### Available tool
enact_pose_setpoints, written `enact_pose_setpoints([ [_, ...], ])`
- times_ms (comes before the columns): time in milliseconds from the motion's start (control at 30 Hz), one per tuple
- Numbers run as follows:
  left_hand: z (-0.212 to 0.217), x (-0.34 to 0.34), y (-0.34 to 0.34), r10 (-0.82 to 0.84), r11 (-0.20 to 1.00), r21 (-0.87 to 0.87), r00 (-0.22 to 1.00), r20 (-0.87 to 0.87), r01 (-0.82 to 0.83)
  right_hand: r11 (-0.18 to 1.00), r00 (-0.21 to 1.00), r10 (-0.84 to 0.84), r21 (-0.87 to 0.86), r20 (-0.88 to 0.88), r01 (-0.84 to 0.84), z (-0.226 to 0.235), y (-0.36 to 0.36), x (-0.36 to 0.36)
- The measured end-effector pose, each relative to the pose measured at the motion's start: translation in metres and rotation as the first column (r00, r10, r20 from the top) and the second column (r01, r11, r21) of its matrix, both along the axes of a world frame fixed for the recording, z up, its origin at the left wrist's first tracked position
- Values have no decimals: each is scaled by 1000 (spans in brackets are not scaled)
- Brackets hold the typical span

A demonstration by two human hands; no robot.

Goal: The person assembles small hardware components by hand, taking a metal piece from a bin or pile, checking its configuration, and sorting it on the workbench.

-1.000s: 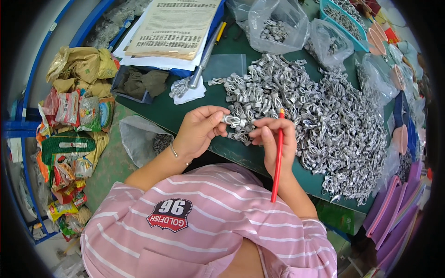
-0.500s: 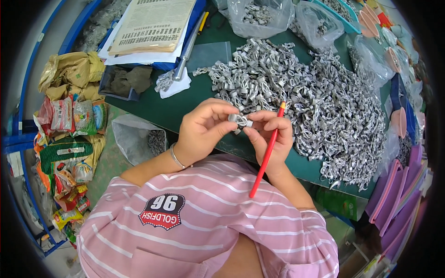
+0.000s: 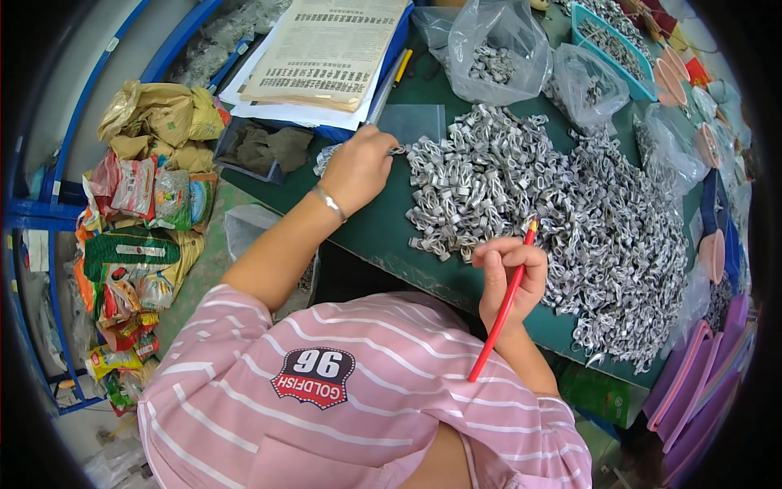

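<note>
Nearest me, the right hand [image 3: 515,281] keeps half-curled fingers round a slim red pencil [image 3: 507,306]. The left hand [image 3: 358,167] covers the near end of a silvery metal rod [image 3: 380,102]; I can't make out its grip. A heap of small grey looped metal pieces [image 3: 570,212] spreads beyond the pencil.

Bright, even light; black, fisheye-bent edges.

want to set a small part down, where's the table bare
Bare green tabletop shows between the left hand, the metal pile and its near edge. A smaller patch lies between the open box and the left forearm. The right side is crowded by the pile, the far side by clear bags and a paper stack.
</note>
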State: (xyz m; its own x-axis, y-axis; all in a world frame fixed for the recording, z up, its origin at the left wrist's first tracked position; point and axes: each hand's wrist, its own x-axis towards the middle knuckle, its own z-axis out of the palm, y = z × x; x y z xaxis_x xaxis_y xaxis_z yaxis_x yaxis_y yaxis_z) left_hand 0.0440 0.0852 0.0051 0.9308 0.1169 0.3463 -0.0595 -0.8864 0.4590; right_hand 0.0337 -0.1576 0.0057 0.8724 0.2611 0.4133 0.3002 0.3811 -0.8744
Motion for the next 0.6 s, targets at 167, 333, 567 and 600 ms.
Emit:
enact_pose_setpoints([
  [167, -12, 15, 2, 77, 958, 286, 972, -220, -11, 1000, 1000, -18, -13, 3, 18, 4, -7, 1],
  [333, 0, 8, 0, 105, 989, 112, 992, -75, -96, 998, 999, -30, -50, -24, 29, 2, -17, 4],
  [567, 32, -27, -68, -312, 919, -155, 910, 274, 362, 992, 939, 108, -21, -327, -121, 8, -1, 10],
  [600, 29, -28, -72, -325, 906, -162, 889, 324, 390, 992, 919, 125, 29, -375, -123, 8, 0, 9],
])
